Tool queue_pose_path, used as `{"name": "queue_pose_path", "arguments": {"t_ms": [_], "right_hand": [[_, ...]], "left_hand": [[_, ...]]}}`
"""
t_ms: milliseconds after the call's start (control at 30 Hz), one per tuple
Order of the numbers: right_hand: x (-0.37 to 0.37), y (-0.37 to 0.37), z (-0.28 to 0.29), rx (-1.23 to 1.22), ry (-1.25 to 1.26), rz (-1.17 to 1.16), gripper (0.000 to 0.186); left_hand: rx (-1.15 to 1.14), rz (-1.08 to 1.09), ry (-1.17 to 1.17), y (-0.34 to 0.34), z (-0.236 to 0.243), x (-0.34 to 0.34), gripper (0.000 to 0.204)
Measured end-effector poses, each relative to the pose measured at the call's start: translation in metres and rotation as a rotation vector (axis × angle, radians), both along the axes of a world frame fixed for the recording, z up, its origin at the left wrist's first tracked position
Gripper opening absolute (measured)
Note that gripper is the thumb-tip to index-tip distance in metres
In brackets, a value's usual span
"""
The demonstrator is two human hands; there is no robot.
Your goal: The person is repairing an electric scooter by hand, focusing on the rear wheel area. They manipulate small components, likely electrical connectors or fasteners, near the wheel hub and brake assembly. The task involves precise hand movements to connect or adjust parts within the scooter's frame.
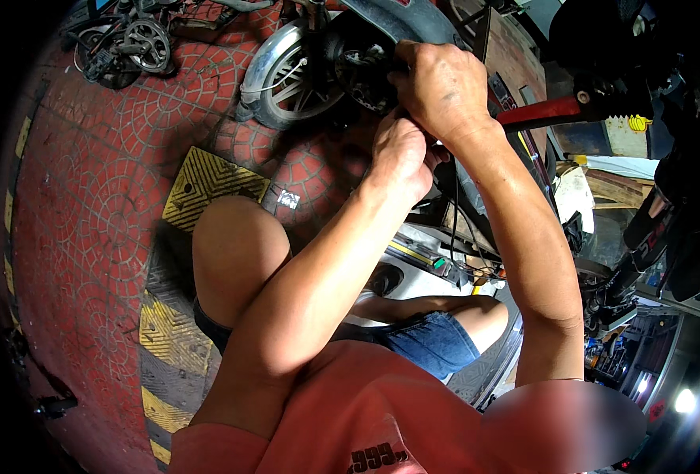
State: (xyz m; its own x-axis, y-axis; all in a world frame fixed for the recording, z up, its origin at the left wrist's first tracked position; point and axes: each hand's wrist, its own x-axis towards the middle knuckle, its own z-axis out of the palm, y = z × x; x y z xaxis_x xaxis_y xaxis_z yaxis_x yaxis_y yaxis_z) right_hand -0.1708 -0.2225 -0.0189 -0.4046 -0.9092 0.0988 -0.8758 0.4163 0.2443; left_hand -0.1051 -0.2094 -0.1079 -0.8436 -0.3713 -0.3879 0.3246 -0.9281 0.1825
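While the spoked wheel (286, 79) lies left of curled fingers (403, 55), their grip is hidden.

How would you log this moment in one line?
left hand: curled, grip hidden | right hand: close beside left, grip hidden | left of hands: grey spoked wheel | floor: red, patterned

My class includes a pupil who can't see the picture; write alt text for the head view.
A bare left hand and right hand close together beside a silver-spoked wheel; what they may be holding is hidden. A red shirt shows below, and red paved floor spreads to the left.
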Motion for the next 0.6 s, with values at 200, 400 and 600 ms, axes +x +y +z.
{"name": "queue_pose_path", "arguments": {"t_ms": [200, 400, 600], "right_hand": [[-0.0032, -0.0010, -0.0018, -0.024, -0.003, 0.058, 0.016], [-0.0038, -0.0024, -0.0021, -0.022, -0.010, 0.039, 0.017], [-0.0051, -0.0011, -0.0037, -0.026, -0.022, 0.048, 0.018]], "left_hand": [[0.014, -0.003, 0.010, -0.0011, -0.0004, -0.0008, 0.026], [0.017, 0.006, 0.002, -0.0019, 0.0011, 0.0012, 0.031], [0.003, -0.006, 0.001, -0.0024, -0.0047, -0.0010, 0.030]]}}
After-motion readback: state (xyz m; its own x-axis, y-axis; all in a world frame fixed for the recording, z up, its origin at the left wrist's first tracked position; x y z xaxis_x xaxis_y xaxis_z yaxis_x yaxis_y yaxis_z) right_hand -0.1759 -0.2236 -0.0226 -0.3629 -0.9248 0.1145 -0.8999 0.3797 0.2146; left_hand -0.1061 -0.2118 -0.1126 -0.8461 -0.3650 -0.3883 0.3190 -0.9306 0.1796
